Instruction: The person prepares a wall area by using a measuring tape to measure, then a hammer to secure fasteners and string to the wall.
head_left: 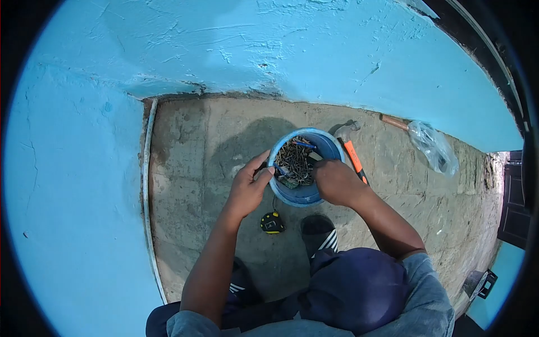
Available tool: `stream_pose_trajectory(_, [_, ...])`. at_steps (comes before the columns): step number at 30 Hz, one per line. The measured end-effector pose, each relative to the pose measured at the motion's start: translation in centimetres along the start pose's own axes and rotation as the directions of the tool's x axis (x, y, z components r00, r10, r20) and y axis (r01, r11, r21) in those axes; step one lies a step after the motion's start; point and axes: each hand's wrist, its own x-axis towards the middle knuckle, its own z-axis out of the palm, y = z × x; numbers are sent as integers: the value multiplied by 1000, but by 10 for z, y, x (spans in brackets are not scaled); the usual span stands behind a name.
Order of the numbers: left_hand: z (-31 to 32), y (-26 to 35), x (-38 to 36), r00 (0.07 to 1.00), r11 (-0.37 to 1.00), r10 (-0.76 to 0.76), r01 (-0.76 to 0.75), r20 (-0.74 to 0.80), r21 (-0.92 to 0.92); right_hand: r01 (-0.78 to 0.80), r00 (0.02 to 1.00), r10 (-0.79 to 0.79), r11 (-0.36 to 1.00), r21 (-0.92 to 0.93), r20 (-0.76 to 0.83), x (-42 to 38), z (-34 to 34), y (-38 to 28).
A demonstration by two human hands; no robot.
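Note:
A round blue bucket (287, 197) stands tilted a little between my hands, with a heap of nails or screws (295, 163) and a few small items inside. My left hand (250, 186) grips the bucket's left rim, thumb on the edge and fingers outside. Over the right rim reaches my right hand (335, 181), its fingers down in the bucket beside the heap; the fingertips and anything between them are hidden. Just below the bucket hangs or lies a black and yellow tape measure (272, 223). A hammer (353, 155) with an orange and black handle lies right of the bucket.
A wooden handle (394, 122) and a clear plastic bag (433, 147) lie by the blue wall (314, 56) at the back right. A pale pipe (147, 185) runs along the left wall. My sandalled feet are on the concrete floor (185, 168) below the bucket.

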Motion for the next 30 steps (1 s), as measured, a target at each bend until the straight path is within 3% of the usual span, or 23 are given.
stream_pose_trajectory(3, [2,3,-1,1000,998,27,-27,12,61,55,998,-55,997,50,-10,13,5,-9])
stream_pose_trajectory(6, [5,12,-3,998,993,42,-46,37,110,154,965,-156,988,-27,-212,40,25,-18])
stream_pose_trajectory(9, [14,27,-9,990,970,137,-143,42,197,47,998,-43,996,-76,56,62,20,-21])
stream_pose_trajectory(12, [11,29,-9,997,973,65,-70,28,219,72,997,-71,996,-55,19,58,17,-12])
stream_pose_trajectory(18, [12,28,-1,996,975,80,-87,39,204,-17,998,29,981,-194,61,31,37,8])
stream_pose_trajectory(21, [21,27,3,996,982,77,-84,43,169,5,999,-17,950,-312,-38,12,34,7])
stream_pose_trajectory(24, [31,23,9,990,965,95,-65,-107,255,0,1000,7,958,-287,23,0,24,2])
stream_pose_trajectory(30, [26,14,19,987,984,100,-80,-122,160,96,995,-89,951,-294,38,-18,4,-8])
